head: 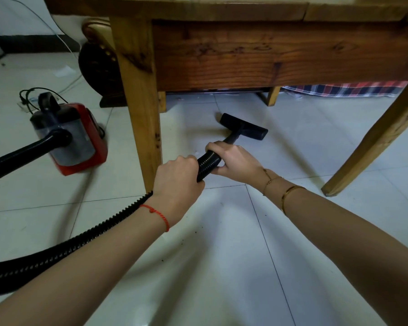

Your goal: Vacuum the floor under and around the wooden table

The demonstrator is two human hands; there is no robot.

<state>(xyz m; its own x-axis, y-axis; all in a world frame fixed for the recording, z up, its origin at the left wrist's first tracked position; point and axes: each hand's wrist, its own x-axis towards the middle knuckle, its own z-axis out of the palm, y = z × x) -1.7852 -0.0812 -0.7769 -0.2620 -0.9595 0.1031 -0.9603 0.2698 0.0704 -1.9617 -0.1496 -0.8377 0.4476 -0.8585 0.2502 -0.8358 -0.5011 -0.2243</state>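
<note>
A black ribbed vacuum hose runs from the lower left up to my hands. My left hand grips the hose from above, and just ahead of it my right hand grips the hose end. Beyond them the black floor nozzle lies flat on the white tiled floor under the wooden table. The red and grey vacuum body stands on the floor to the left of the table's near left leg.
The table's right leg slants down at the right. A dark carved chair or ornament stands behind the left leg. Checked cloth hangs at the back under the table. Dark crumbs dot the tiles near my arms. Cables trail at the left.
</note>
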